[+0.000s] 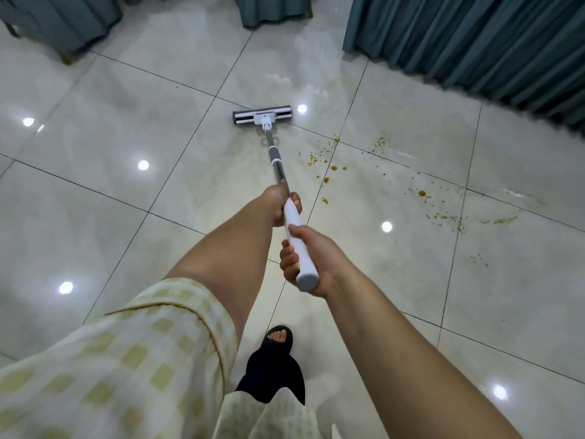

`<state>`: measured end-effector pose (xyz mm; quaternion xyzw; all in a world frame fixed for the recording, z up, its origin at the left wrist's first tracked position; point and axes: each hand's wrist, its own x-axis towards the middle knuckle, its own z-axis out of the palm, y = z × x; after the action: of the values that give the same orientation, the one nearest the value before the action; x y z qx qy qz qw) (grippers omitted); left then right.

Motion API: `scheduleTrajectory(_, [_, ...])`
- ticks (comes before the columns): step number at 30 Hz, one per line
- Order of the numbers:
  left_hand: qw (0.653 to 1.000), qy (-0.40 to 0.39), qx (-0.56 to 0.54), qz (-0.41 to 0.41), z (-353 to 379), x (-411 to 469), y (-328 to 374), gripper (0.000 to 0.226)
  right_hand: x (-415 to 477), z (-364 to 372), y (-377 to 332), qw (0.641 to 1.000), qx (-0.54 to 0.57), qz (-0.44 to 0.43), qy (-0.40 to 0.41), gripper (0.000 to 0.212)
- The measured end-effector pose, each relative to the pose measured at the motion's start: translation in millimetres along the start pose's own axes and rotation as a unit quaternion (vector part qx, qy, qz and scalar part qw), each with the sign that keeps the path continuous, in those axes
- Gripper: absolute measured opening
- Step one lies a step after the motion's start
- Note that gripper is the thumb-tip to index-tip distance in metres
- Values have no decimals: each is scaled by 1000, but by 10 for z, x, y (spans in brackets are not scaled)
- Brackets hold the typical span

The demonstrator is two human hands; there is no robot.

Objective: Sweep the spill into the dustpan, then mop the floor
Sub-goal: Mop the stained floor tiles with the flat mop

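Note:
A flat mop with a grey-and-white head (262, 115) rests on the glossy pale tile floor (126, 191), its metal pole running back to a white handle (296, 239). My left hand (280, 204) grips the pole where the white handle begins. My right hand (311, 264) is wrapped around the handle's grey end. Yellow-brown drops and specks of the spill (332, 167) lie right of the pole, with more spill (443, 213) scattered further right. The mop head sits ahead and left of the spill. No dustpan is in view.
Teal fabric-draped furniture stands at the far left (60, 20), far middle (272, 9) and along the right (474, 36). My foot in a dark sandal (278, 339) is on the floor below my hands. Ceiling lights reflect off the tiles.

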<state>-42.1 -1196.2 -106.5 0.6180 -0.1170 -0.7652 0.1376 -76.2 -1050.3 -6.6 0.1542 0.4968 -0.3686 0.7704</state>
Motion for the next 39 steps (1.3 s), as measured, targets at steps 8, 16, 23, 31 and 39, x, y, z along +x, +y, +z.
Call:
scheduleTrajectory(8, [1000,-9,7,-6,-63,-526,-977,31,-529,-574,771,1000,2,1,-3,25])
scheduleTrajectory(16, [998,-22,58,-9,-41,-1346,-2749,33,-1527,-1615,2093,1000,16,0,13,26])
scheduleTrajectory(23, [995,-23,99,10,42,-1928,-3854,30,-2274,-2206,2952,996,77,-35,1,16])
scheduleTrajectory(31, [990,-40,131,9,146,-2297,-4325,37,-2574,-2491,3275,994,102,-44,-3,16])
scheduleTrajectory(39, [992,-37,118,-12,33,-2122,-3973,35,-2369,-2171,3140,991,117,-62,-5,14])
